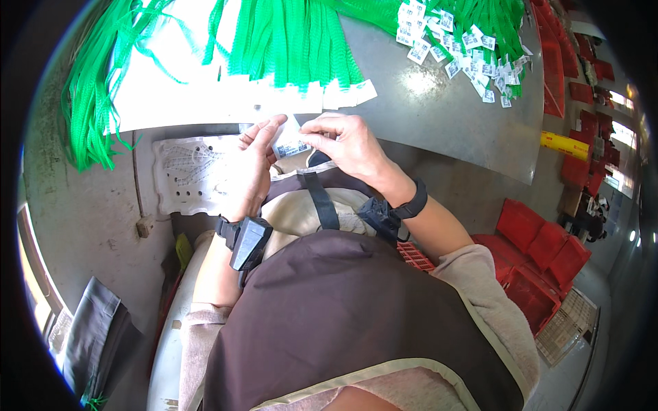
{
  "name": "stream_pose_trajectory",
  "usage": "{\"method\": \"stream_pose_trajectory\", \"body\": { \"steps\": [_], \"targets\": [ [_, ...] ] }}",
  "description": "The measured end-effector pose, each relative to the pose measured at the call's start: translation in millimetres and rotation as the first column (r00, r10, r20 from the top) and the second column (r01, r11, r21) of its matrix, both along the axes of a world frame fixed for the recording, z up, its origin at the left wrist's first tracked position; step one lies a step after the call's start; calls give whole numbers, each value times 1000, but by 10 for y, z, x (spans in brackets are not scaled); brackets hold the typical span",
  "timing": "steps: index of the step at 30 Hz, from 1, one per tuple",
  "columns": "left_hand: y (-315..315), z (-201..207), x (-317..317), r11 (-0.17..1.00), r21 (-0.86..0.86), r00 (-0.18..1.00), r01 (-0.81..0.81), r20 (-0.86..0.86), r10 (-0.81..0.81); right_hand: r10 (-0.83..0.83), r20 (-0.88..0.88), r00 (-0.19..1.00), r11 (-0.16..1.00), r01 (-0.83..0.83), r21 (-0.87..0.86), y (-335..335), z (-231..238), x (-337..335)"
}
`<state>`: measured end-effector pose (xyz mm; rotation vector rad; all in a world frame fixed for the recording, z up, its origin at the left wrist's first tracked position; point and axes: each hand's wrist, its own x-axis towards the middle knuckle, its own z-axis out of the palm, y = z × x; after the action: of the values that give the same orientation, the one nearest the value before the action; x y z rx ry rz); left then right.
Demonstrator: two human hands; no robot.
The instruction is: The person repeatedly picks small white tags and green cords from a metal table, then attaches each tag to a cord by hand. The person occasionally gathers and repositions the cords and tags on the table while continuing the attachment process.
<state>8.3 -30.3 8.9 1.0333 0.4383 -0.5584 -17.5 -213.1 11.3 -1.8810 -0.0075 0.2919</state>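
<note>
Both hands meet at the near edge of a grey metal table. My left hand and my right hand pinch a small white paper label between their fingertips. Just beyond the label lies a row of green mesh net bags with white tags along their near ends. A black device is strapped to my left wrist, and a dark band is on my right wrist. A brown apron covers my chest below.
A heap of loose white labels lies at the far right of the table. More green netting hangs off the left. A white moulded tray sits under my left hand. Red plastic crates stand on the floor to the right.
</note>
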Motion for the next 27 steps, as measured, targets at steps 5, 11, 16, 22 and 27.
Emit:
{"method": "stream_pose_trajectory", "body": {
  "steps": [5, 11, 16, 22, 27],
  "targets": [
    [-28, -109, -24, 993, 106, 997, -47, -61, 54, -13, -76, 997, 1000, 15, 27, 61, 64, 39],
    [52, -265, 0, 952, 225, 963, -205, -128, 238, -209, 139, 968, 958, 231, -172, -96, -183, 364],
    [102, -316, -51, 930, 359, 994, -74, -50, 98, -124, 330, 936, 824, 282, -491, -75, -704, 511],
    [165, -196, -94, 953, 302, 993, -11, 114, -25, -155, 71, 985, 971, 165, -173, -694, 32, 673],
    [117, -31, -27, 998, 24, 998, -55, 23, 54, -107, 429, 897, 472, 425, -772, -1142, 891, 837]
  ]
}}
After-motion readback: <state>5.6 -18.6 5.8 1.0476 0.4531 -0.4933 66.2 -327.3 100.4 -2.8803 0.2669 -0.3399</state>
